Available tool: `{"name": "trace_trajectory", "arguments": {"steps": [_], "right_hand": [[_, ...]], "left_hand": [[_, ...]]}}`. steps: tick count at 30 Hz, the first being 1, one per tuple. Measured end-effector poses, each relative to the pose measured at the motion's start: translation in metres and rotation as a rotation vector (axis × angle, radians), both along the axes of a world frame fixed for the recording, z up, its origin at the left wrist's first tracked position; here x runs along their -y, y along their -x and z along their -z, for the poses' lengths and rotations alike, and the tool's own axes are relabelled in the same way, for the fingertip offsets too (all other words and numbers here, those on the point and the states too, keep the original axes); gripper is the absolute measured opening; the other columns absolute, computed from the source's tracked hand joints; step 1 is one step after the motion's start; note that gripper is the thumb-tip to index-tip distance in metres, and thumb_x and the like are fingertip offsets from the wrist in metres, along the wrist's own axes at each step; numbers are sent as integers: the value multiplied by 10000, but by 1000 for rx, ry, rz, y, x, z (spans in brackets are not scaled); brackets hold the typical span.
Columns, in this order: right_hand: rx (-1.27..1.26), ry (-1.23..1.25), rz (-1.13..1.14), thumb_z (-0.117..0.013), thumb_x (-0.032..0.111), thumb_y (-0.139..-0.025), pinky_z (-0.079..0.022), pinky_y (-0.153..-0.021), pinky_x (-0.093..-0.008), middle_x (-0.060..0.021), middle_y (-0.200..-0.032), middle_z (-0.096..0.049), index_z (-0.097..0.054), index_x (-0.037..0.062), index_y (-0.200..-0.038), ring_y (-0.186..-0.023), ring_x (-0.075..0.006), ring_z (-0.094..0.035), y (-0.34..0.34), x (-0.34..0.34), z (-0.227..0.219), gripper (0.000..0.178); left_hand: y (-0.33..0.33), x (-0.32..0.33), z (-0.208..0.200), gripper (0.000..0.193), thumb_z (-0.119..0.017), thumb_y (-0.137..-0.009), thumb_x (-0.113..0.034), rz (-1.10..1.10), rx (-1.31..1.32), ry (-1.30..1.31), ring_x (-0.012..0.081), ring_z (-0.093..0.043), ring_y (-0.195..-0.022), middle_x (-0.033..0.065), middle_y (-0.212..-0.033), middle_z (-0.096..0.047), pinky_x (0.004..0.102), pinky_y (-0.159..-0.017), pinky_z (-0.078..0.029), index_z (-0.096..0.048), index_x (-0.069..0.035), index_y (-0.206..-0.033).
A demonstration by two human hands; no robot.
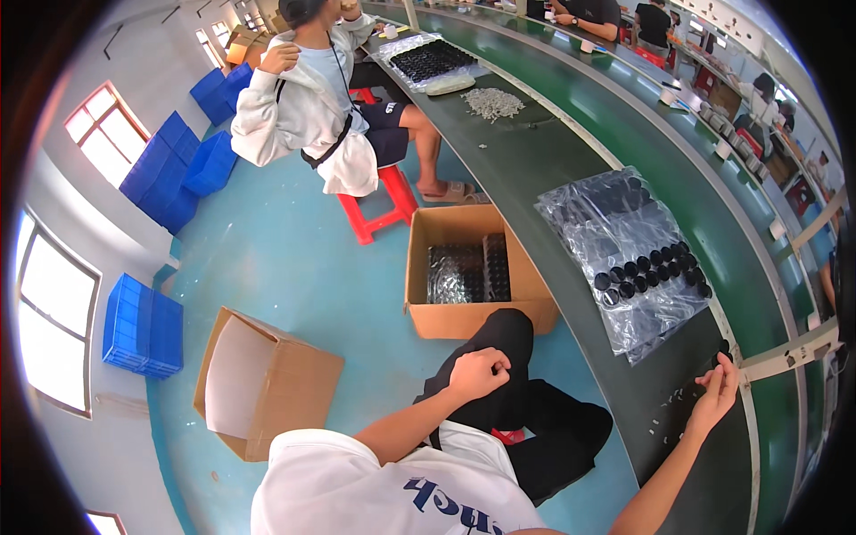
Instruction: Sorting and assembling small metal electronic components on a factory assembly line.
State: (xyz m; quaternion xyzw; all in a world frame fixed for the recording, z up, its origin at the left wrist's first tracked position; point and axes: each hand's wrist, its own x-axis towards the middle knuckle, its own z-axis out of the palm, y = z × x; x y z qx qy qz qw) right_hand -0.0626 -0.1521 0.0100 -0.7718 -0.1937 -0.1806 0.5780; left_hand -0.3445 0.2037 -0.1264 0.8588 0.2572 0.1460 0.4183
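My left hand [481, 373] rests on my black-trousered knee, its fingers curled closed, and nothing shows in it. Over the dark green bench, my right hand [716, 397] pinches a small black round cap [723, 347] at its fingertips, beside a pale metal bracket [786, 359]. Several small white pieces [669, 406] lie scattered just left of that hand. Farther up the bench, a clear plastic tray in bags [593, 236] bears rows of black round caps [644, 267]. My fingers do not touch this tray.
An open cardboard box [481, 316] with packed black trays stands beside my knee; another open box [299, 383] is on the floor at left. A seated person in a white jacket [294, 116] is farther along, near a white pile [493, 103]. A green conveyor [713, 232] runs beyond the bench.
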Motion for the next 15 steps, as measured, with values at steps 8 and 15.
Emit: {"name": "trace_trajectory", "arguments": {"steps": [8, 15], "right_hand": [[-7, 11, 31, -593, 101, -1069, -535, -670, -240, -20, -988, -582, -702, 12, -1214, -764, -73, -548, 1, 0, 0, 203], [27, 59, 56, -656, 122, -1045, -537, -680, -236, -19, -1112, -630, -715, 13, -1230, -785, -75, -582, 3, 1, -3, 223]], "left_hand": [[-2, 4, 2, 110, -740, -828, -169, 36, 45, -52, 215, -727, -771, -3, -883, -737, 343, -704, -577, -788, -160, -927], [-8, 5, 1, 119, -755, -838, -187, 36, 39, -99, 211, -741, -802, -1, -901, -758, 343, -721, -584, -801, -169, -946]]}}
